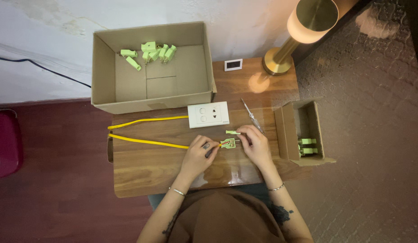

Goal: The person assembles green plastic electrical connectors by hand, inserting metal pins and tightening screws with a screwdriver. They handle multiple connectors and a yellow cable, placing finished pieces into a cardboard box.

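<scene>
**Green connector held at the end of the yellow cable**

Both hands meet at the middle of the wooden worktop (pixel 141 175). The left hand (pixel 201 153) pinches the yellow cable (pixel 148 141) just where it enters a small green connector (pixel 228 143), fingers pressed together around the cable's end. The right hand (pixel 255 143) closes its fingertips on the connector's other side; a thin red strand seems to show inside the connector, though it is too small to be sure. The connector looks open, and a separate green piece (pixel 232 132) lies just above it on the worktop, not yet joined.

The cable loops back leftwards and runs to a white wall socket (pixel 208 114) lying flat behind the hands. A screwdriver (pixel 251 114) rests untouched beside the socket.

The big cardboard box (pixel 105 67) at the back holds a handful of green connectors (pixel 150 53), while the small box (pixel 290 130) at the right holds a few more. A brass lamp (pixel 281 58) and a small white display (pixel 233 65) stand at the far edge.
</scene>
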